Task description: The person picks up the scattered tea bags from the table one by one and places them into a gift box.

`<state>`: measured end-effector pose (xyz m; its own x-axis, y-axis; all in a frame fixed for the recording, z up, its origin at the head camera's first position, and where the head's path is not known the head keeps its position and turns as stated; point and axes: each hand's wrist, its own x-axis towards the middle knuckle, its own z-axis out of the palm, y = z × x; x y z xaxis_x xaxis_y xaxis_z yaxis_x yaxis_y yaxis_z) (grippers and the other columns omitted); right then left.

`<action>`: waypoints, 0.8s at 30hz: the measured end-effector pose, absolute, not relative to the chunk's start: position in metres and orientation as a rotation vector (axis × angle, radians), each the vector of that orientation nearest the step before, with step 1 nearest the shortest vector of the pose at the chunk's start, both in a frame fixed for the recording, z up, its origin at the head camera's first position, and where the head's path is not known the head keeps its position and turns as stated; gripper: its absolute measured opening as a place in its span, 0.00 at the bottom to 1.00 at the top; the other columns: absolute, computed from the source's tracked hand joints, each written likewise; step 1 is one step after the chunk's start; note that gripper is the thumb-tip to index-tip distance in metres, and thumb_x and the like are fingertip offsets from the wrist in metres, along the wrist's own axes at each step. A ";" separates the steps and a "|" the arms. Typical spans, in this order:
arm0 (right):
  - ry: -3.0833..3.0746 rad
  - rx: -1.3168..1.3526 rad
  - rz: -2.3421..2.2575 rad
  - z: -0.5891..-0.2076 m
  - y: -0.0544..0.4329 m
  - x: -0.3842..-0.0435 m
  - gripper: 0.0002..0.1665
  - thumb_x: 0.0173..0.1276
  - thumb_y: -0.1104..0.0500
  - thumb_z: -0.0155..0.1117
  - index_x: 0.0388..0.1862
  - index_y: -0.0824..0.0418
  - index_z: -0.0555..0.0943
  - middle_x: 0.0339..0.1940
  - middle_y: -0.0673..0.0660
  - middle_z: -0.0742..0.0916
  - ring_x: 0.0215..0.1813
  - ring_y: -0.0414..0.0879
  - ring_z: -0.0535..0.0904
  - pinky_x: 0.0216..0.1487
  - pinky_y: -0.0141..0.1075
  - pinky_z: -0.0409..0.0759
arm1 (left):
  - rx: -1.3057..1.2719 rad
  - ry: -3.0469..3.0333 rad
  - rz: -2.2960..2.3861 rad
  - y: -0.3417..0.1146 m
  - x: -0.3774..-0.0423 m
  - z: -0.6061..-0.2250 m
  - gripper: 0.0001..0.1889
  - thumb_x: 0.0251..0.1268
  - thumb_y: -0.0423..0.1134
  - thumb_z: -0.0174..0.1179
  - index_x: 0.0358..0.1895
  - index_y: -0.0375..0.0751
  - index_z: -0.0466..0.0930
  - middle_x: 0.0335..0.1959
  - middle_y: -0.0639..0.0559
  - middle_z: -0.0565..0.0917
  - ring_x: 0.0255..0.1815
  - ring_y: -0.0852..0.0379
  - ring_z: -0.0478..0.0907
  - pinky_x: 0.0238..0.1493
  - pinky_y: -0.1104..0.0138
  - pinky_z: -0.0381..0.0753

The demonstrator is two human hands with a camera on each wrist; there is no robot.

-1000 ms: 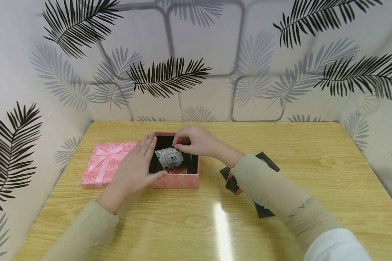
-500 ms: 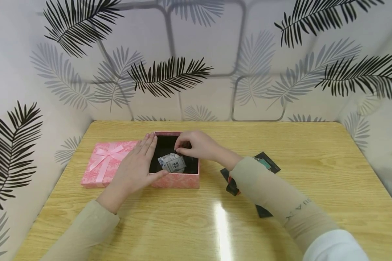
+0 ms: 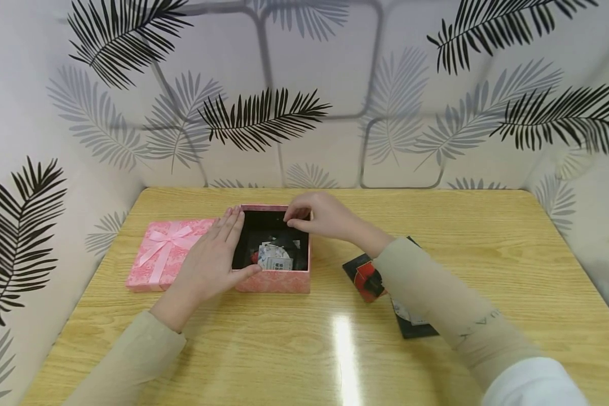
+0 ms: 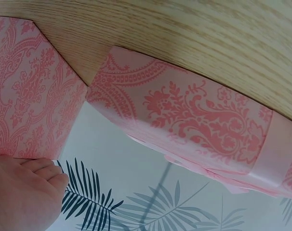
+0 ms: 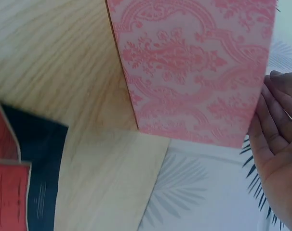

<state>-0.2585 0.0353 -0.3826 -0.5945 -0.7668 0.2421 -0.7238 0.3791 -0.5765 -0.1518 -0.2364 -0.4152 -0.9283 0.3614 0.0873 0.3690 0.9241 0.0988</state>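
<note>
My left hand (image 3: 206, 265) rests with straight fingers along the left rim of a pink patterned box (image 3: 272, 281), its thumb across the front left corner. In the left wrist view its fingers lie against the box wall (image 4: 33, 91). Over the back right part of the box is my right hand (image 3: 320, 213), fingers bent and thumb near the fingertips. Whether they pinch anything is unclear against the black interior. A blue-and-white printed packet (image 3: 276, 256) lies low in the box, with dark material and a bit of red beside it.
Left of the box lies its pink lid (image 3: 168, 254) with a ribbon bow. On the right, a black packet with a red front (image 3: 369, 279) and a black packet with a white print (image 3: 411, 324) lie on the wooden table (image 3: 264, 349), partly under the right forearm.
The blue-and-white packet, first up at my right fingertips, now sits lower in the box. My right hand has moved slightly right and, lately, up. My left hand stays put.
</note>
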 end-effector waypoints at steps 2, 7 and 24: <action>2.555 -1.367 -1.032 -0.381 0.042 -0.259 0.05 0.75 0.63 0.70 0.45 0.62 0.91 0.44 0.57 0.93 0.44 0.50 0.89 0.50 0.47 0.90 | -0.571 -3.016 -0.175 -0.236 -0.152 -0.416 0.60 0.69 0.71 0.59 0.86 0.30 0.45 0.89 0.36 0.50 0.90 0.39 0.48 0.88 0.47 0.53; 2.573 -1.341 -1.031 -0.377 0.061 -0.260 0.07 0.74 0.63 0.71 0.47 0.64 0.91 0.45 0.58 0.93 0.48 0.52 0.90 0.56 0.49 0.89 | -0.564 -3.016 -0.176 -0.236 -0.152 -0.416 0.60 0.69 0.71 0.59 0.86 0.29 0.45 0.88 0.35 0.50 0.90 0.38 0.48 0.88 0.47 0.54; 2.634 -1.220 -0.974 -0.396 0.125 -0.262 0.07 0.69 0.64 0.75 0.45 0.63 0.91 0.43 0.60 0.93 0.45 0.55 0.90 0.54 0.55 0.89 | -0.557 -3.020 -0.186 -0.234 -0.151 -0.415 0.59 0.69 0.69 0.60 0.86 0.29 0.46 0.89 0.36 0.49 0.90 0.38 0.47 0.88 0.47 0.54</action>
